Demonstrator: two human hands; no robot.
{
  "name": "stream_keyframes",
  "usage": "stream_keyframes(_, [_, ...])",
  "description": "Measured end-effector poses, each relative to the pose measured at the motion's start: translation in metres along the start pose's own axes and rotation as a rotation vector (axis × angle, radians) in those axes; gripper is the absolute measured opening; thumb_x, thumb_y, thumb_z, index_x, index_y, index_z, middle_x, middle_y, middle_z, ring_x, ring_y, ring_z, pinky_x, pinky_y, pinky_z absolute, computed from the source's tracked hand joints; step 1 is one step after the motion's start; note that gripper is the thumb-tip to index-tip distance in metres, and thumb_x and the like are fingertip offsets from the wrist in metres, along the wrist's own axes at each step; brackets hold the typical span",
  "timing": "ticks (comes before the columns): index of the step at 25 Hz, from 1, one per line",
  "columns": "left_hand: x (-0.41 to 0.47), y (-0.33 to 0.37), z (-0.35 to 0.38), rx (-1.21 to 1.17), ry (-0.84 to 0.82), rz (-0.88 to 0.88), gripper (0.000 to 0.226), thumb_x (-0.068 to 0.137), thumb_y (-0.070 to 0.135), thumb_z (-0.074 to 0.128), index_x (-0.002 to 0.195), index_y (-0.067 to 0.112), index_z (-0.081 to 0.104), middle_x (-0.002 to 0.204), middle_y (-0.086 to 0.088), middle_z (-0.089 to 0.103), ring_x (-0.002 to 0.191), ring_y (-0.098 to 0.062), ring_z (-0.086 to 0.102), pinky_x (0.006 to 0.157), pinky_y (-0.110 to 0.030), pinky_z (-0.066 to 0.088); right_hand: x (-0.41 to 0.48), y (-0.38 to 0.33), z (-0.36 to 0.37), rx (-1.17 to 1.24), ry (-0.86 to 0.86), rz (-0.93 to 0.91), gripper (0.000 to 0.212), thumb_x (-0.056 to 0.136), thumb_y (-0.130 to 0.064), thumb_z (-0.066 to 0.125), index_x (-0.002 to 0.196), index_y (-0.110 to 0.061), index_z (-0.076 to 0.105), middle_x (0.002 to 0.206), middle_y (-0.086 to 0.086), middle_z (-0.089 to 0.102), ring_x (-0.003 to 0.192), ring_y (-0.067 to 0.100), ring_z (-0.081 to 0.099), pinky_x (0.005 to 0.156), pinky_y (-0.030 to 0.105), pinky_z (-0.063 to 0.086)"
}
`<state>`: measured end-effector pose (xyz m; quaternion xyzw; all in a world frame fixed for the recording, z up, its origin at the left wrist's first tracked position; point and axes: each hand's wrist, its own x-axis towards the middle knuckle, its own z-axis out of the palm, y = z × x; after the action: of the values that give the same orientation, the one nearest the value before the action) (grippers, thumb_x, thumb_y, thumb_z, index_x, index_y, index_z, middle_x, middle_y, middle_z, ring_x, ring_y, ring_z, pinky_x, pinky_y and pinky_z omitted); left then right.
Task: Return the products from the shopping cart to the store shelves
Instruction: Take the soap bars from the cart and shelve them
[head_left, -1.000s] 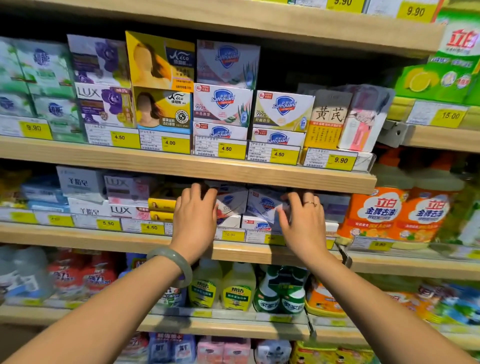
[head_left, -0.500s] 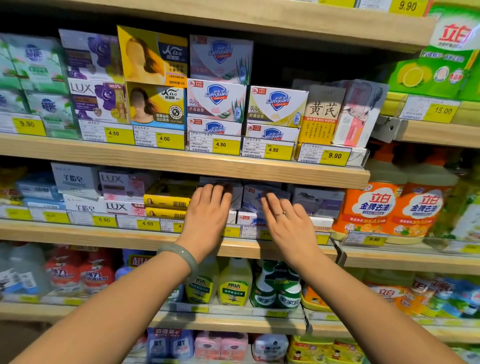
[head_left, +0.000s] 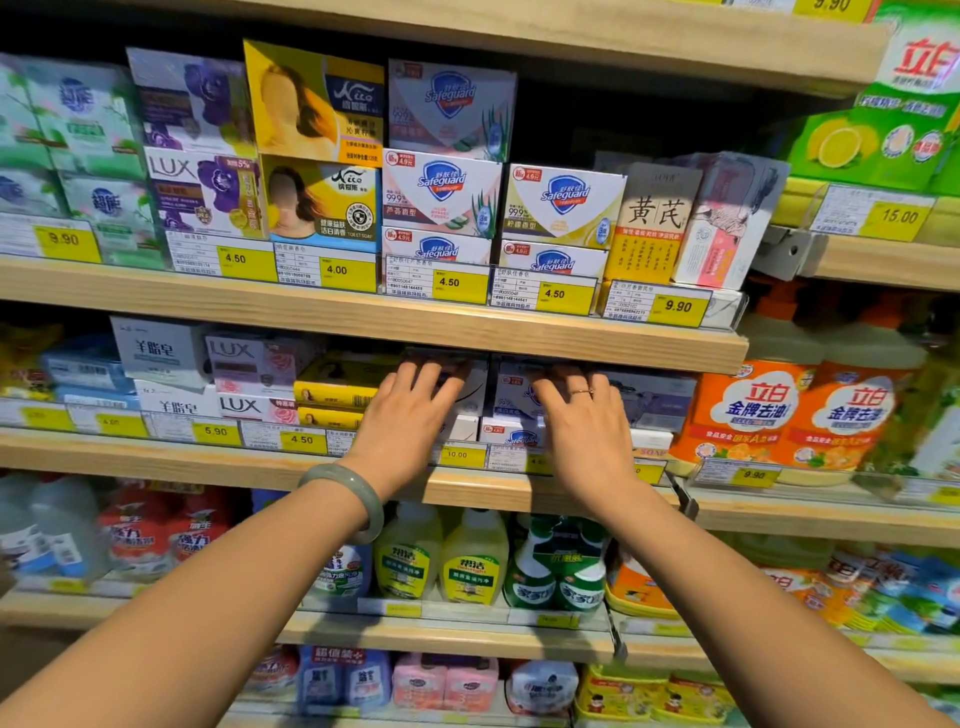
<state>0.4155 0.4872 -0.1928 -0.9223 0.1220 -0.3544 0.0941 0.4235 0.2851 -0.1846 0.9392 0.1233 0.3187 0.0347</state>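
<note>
Both hands, left hand (head_left: 410, 415) and right hand (head_left: 584, 423), press flat, fingers spread, on Safeguard soap boxes (head_left: 511, 402) on a wooden store shelf (head_left: 156, 454).

Soap boxes (head_left: 511, 400) fill the middle shelf (head_left: 260, 457); detergent bottles (head_left: 748, 415) stand to their right, spray bottles (head_left: 556, 571) on the shelf below.

Wooden shelves (head_left: 363, 317) stacked with soap boxes (head_left: 441, 195); orange detergent bottles (head_left: 753, 410) right; spray bottles (head_left: 472, 561) on lower shelf.
</note>
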Motion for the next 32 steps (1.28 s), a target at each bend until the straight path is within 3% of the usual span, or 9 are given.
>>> stream_keyframes(8, [-0.001, -0.005, 0.003, -0.049, 0.011, -0.006, 0.089, 0.034, 0.005, 0.084, 0.114, 0.014, 0.047, 0.101, -0.017, 0.057, 0.089, -0.031, 0.038, 0.066, -0.041, 0.048, 0.001, 0.003, -0.001, 0.161, -0.083, -0.054, 0.055, 0.084, -0.01, 0.059, 0.137, -0.014, 0.042, 0.12, 0.012, 0.056, 0.107, 0.032, 0.05, 0.091, 0.039, 0.041])
stream_keyframes(12, [-0.001, -0.006, -0.004, -0.047, -0.026, -0.015, 0.077, 0.048, 0.013, 0.084, 0.118, 0.013, 0.053, 0.106, -0.019, 0.056, 0.089, -0.035, 0.047, 0.07, -0.043, 0.047, 0.002, 0.001, -0.003, 0.223, -0.106, -0.058, 0.055, 0.088, -0.014, 0.055, 0.14, -0.015, 0.037, 0.126, 0.011, 0.052, 0.114, 0.031, 0.047, 0.096, 0.037, 0.038])
stream_keyframes(16, [0.004, -0.003, -0.011, -0.108, -0.186, -0.064, 0.058, 0.087, 0.026, 0.055, 0.14, 0.018, 0.034, 0.119, -0.013, 0.051, 0.107, -0.034, 0.047, 0.09, -0.042, 0.034, 0.002, -0.007, -0.003, 0.208, -0.099, -0.045, 0.055, 0.086, -0.016, 0.058, 0.138, -0.012, 0.041, 0.126, 0.012, 0.053, 0.114, 0.033, 0.047, 0.097, 0.039, 0.037])
stream_keyframes(22, [0.002, 0.0, -0.013, -0.123, -0.204, -0.1, 0.059, 0.089, 0.025, 0.049, 0.143, 0.022, 0.027, 0.127, -0.008, 0.046, 0.116, -0.031, 0.041, 0.096, -0.041, 0.031, -0.003, -0.019, 0.013, 0.151, 0.013, 0.004, 0.056, 0.071, -0.017, 0.073, 0.123, -0.01, 0.056, 0.11, 0.013, 0.062, 0.101, 0.035, 0.057, 0.088, 0.045, 0.046])
stream_keyframes(25, [0.0, -0.003, -0.012, -0.15, -0.191, -0.087, 0.058, 0.089, 0.023, 0.05, 0.143, 0.02, 0.029, 0.128, -0.007, 0.048, 0.116, -0.029, 0.042, 0.098, -0.041, 0.03, -0.004, -0.018, 0.019, 0.147, 0.051, -0.004, 0.056, 0.069, -0.021, 0.074, 0.121, -0.012, 0.055, 0.108, 0.01, 0.062, 0.099, 0.032, 0.057, 0.091, 0.046, 0.047])
stream_keyframes(28, [-0.002, -0.005, -0.007, -0.171, -0.158, -0.06, 0.057, 0.086, 0.022, 0.054, 0.14, 0.018, 0.036, 0.125, -0.007, 0.052, 0.116, -0.03, 0.044, 0.1, -0.044, 0.031, -0.011, -0.012, 0.024, 0.095, 0.102, -0.03, 0.064, 0.07, -0.027, 0.073, 0.128, -0.016, 0.048, 0.116, 0.007, 0.061, 0.108, 0.029, 0.052, 0.103, 0.048, 0.04])
stream_keyframes(32, [-0.021, 0.002, 0.011, -0.124, -0.044, -0.012, 0.075, 0.078, 0.028, 0.066, 0.144, 0.017, 0.033, 0.138, -0.01, 0.049, 0.129, -0.032, 0.04, 0.112, -0.051, 0.025, -0.032, 0.001, 0.033, 0.065, 0.097, -0.107, 0.079, 0.077, -0.029, 0.068, 0.146, -0.016, 0.033, 0.146, 0.013, 0.044, 0.135, 0.03, 0.036, 0.117, 0.047, 0.012])
